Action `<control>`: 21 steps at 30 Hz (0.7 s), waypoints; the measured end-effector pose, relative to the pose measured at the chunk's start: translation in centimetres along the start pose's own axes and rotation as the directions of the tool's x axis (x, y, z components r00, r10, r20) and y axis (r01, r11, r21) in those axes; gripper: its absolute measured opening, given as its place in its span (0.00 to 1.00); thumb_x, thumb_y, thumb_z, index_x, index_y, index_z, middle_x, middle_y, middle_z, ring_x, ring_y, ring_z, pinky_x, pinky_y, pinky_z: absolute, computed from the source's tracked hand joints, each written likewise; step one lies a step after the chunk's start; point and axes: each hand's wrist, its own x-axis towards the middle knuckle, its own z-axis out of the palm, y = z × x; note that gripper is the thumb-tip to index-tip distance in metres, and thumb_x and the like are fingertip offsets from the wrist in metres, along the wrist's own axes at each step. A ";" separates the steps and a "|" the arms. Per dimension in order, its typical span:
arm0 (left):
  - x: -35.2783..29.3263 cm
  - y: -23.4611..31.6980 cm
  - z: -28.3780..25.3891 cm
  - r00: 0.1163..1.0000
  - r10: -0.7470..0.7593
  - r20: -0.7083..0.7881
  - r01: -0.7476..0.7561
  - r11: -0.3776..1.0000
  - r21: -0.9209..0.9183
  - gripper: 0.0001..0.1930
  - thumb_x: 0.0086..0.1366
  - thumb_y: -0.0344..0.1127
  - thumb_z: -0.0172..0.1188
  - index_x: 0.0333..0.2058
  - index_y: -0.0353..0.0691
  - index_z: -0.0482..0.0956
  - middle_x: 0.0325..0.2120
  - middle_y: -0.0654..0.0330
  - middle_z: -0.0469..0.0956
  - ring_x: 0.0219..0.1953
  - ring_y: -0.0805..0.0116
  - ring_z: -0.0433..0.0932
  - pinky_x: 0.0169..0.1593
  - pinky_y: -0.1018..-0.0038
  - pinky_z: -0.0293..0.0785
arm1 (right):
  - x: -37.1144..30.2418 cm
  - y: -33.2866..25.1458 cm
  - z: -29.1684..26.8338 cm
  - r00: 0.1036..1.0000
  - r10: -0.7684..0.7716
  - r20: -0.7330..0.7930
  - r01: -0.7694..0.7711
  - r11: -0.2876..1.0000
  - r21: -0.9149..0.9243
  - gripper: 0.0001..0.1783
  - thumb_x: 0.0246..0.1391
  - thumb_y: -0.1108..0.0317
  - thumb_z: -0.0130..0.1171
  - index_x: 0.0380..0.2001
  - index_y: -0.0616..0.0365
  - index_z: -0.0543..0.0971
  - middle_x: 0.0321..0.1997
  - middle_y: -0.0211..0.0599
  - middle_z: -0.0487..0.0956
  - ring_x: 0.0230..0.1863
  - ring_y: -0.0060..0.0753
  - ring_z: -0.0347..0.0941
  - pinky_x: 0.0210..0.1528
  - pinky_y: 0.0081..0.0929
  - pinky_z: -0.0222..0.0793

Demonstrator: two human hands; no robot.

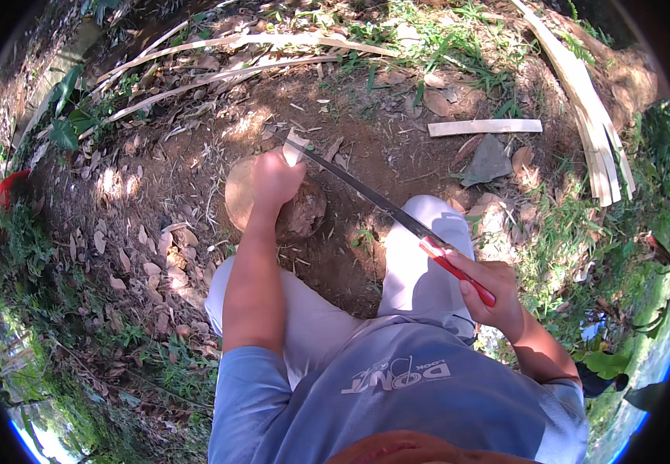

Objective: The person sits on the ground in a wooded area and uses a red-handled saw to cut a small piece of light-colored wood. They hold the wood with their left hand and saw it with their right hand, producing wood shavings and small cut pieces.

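My right hand (496, 290) is wrapped round the red handle of a machete (366, 191). Its long dark blade slants up and leftward, and the end part lies across a short pale piece of wood (295, 149). That piece sticks out of my closed left hand (279, 179), which grips its near end; the part inside the fist is hidden. Below the left hand sits a short log block (240, 195) with a pale cut face and rough brown side. Whether the wood rests on the block I cannot tell.
A pale flat strip (486, 127) lies on the soil beside a grey stone (487, 161). Long split strips (582, 108) lean at the far right. More long strips (250, 40) lie across the far side. Dry leaves (166, 255) cover the ground at left.
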 end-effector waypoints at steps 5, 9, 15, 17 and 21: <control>-0.2 0.1 -0.7 0.995 -0.068 0.069 0.070 0.997 -0.031 0.14 0.56 0.39 0.71 0.33 0.32 0.88 0.28 0.42 0.87 0.35 0.42 0.88 0.42 0.53 0.83 | 1.6 -1.5 -0.3 0.995 -0.022 0.099 0.021 1.000 0.010 0.30 0.60 0.74 0.64 0.67 0.53 0.80 0.25 0.40 0.83 0.22 0.42 0.81 0.28 0.37 0.77; 0.2 -0.4 0.1 1.000 0.016 0.014 -0.017 0.998 0.056 0.16 0.57 0.41 0.72 0.30 0.30 0.86 0.28 0.39 0.86 0.36 0.39 0.88 0.41 0.53 0.82 | 10.8 2.2 7.7 0.999 -0.009 -0.038 0.015 0.987 0.161 0.27 0.65 0.71 0.66 0.67 0.44 0.81 0.23 0.44 0.82 0.21 0.46 0.79 0.26 0.40 0.75; 0.8 -2.5 -0.1 0.997 0.068 0.034 -0.066 0.997 -0.035 0.18 0.61 0.44 0.70 0.29 0.29 0.84 0.27 0.37 0.84 0.34 0.38 0.87 0.38 0.53 0.80 | 18.5 5.4 15.2 0.947 -0.209 -0.242 0.270 0.929 0.252 0.26 0.67 0.70 0.64 0.68 0.50 0.80 0.27 0.48 0.84 0.22 0.44 0.81 0.30 0.37 0.76; 0.9 -2.6 0.0 1.000 -0.006 0.017 0.006 1.000 0.012 0.16 0.59 0.42 0.71 0.29 0.31 0.85 0.24 0.40 0.84 0.31 0.41 0.87 0.37 0.55 0.80 | 17.2 6.3 14.9 0.956 -0.186 -0.228 0.248 0.927 0.283 0.26 0.67 0.71 0.64 0.67 0.50 0.81 0.29 0.47 0.86 0.23 0.43 0.82 0.30 0.37 0.76; 0.1 0.3 -0.2 0.995 -0.059 0.075 0.060 0.998 -0.015 0.15 0.55 0.40 0.72 0.33 0.32 0.87 0.23 0.44 0.84 0.28 0.46 0.87 0.36 0.57 0.80 | 10.9 5.2 9.5 0.998 -0.006 -0.060 0.023 0.955 0.295 0.29 0.65 0.71 0.65 0.69 0.48 0.79 0.30 0.43 0.86 0.21 0.43 0.81 0.28 0.37 0.76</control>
